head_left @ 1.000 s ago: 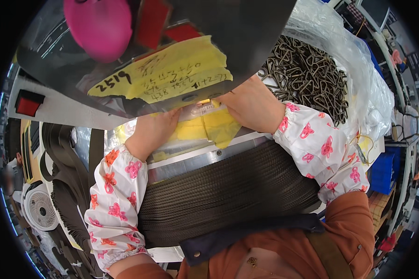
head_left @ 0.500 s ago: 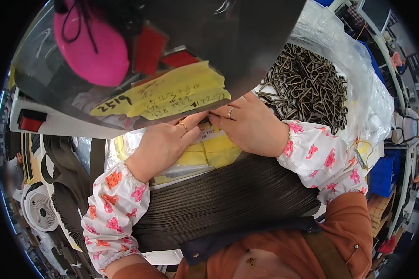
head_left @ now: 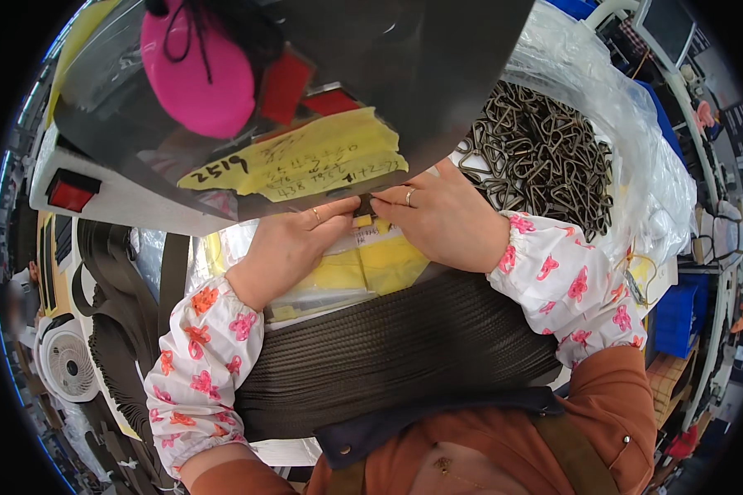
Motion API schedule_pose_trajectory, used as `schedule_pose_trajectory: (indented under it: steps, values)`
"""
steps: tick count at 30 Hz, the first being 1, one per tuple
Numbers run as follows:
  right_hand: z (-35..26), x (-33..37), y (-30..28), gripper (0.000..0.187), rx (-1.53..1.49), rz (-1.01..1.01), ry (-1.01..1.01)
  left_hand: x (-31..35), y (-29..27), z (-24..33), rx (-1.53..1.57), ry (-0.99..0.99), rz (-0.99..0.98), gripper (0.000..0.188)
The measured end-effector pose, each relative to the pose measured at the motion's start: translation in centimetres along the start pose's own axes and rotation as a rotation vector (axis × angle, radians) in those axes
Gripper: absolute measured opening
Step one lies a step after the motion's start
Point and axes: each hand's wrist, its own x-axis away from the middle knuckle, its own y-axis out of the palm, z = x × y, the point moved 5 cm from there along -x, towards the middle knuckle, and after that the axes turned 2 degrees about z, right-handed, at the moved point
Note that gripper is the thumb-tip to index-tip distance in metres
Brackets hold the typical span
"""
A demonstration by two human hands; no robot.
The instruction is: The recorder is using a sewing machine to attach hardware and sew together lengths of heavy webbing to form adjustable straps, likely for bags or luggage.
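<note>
My left hand (head_left: 285,252) and my right hand (head_left: 443,216) meet at the lower edge of a large grey machine head (head_left: 437,91). Their fingertips point at each other, close together, with a small dark piece (head_left: 365,206) between them. Most of that piece is hidden under the fingers and the machine, so its kind does not show. Below the hands lie yellow tape strips (head_left: 388,266) on the work surface. A thick bundle of dark ribbed webbing straps (head_left: 388,346) stretches across in front of my body, between my forearms.
Many bronze-coloured triangular metal rings (head_left: 545,157) fill an open clear plastic bag (head_left: 656,173) at the right. More dark webbing (head_left: 120,305) hangs at the left, near a white fan (head_left: 68,363). A blue bin (head_left: 675,318) stands far right. A pink object (head_left: 202,70) is on the machine.
The machine appears shifted slightly right and up in the picture. My left fingertips have drawn back a little from the right ones, and more of the dark piece shows between them.
</note>
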Motion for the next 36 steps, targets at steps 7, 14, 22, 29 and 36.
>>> schedule_pose_trajectory:
  steps: [7,14,22,29,36]
  values:
    - [1.4,-0.7,0.4,0.028,-0.035,-0.028,0.04,0.3,-0.1,-1.9,-0.016,-0.134,0.024,0.031]
    - [2.4,-1.5,0.9,0.028,-0.062,-0.052,0.066,-0.5,0.5,-3.2,-0.11,-0.371,-0.246,0.038]
    - [2.0,-1.6,0.4,0.018,-0.21,0.158,0.072,2.2,-0.8,-4.5,-0.3,-0.009,0.139,0.022]
    - [2.1,-2.5,0.4,0.022,-0.139,0.066,0.06,9.0,-11.0,-8.3,-0.273,-0.508,0.249,0.021]
    - [1.0,-2.1,1.0,0.018,0.117,-0.132,-0.275,11.1,-10.3,-8.0,-0.147,-0.703,0.115,0.026]
